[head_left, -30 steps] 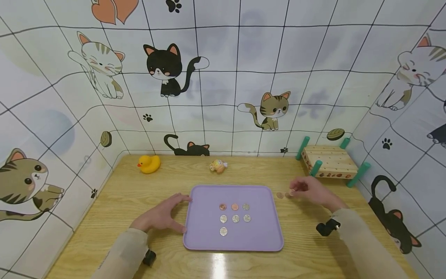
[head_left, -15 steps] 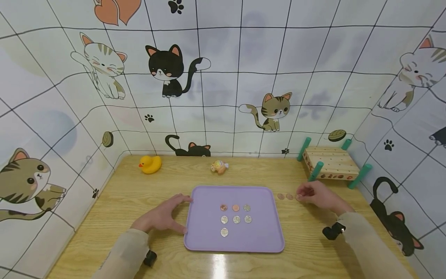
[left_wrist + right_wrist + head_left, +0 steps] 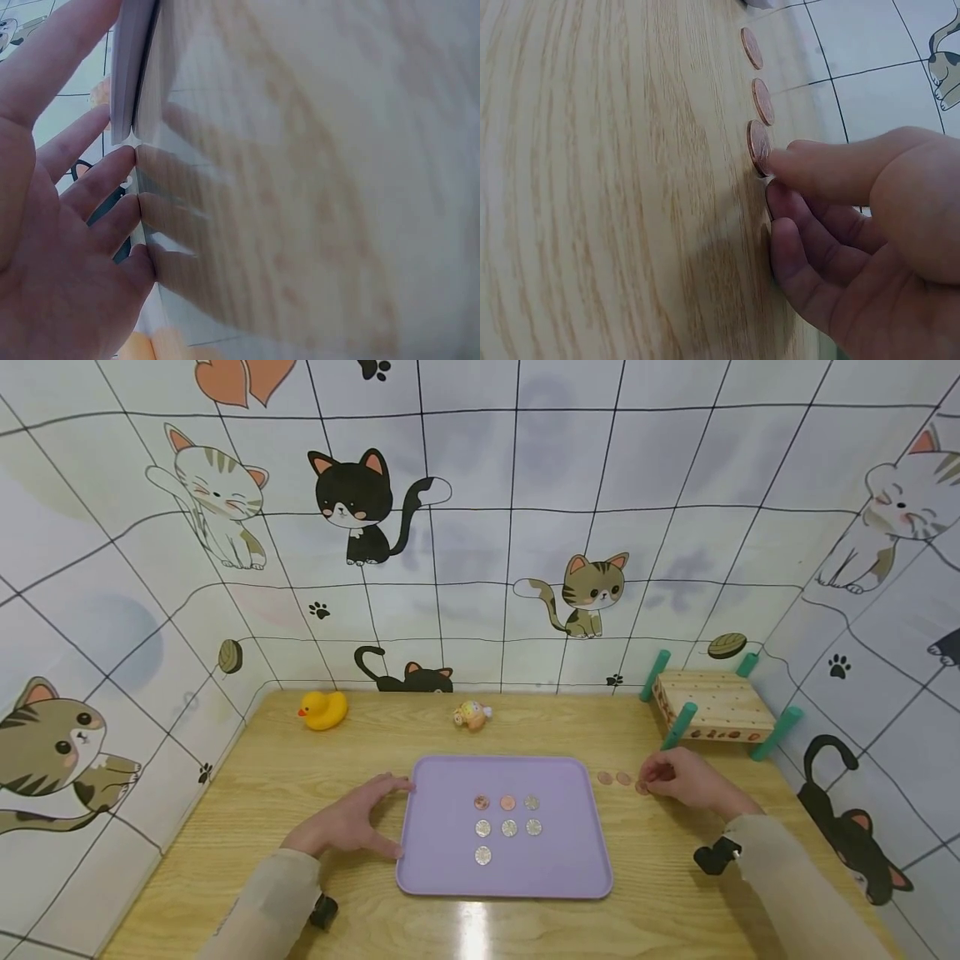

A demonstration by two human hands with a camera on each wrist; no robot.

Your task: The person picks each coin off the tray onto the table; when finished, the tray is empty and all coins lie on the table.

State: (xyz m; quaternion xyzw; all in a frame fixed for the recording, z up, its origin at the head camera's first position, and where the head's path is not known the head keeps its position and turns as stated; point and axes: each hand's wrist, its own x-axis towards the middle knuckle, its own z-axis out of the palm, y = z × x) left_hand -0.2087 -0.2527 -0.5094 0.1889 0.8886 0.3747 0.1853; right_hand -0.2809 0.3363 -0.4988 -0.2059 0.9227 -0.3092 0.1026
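Note:
A lilac tray lies on the wooden table, bearing two copper coins and several silver coins in rows. My left hand is spread at the tray's left edge, thumb and a fingertip touching its rim; in the left wrist view its other fingers rest on the tabletop. Right of the tray, two copper coins lie flat in a line. At the end of that line my right hand pinches a third copper coin down at the table, the thumb covering part of it.
A yellow rubber duck and a small figurine stand along the back of the table. Behind my right hand is a small wooden stand with green pegs. Cat-patterned walls enclose the back and sides.
My right hand has moved slightly right and down with the copper coin, uncovering the second coin in the line. The left hand and tray have stayed in place.

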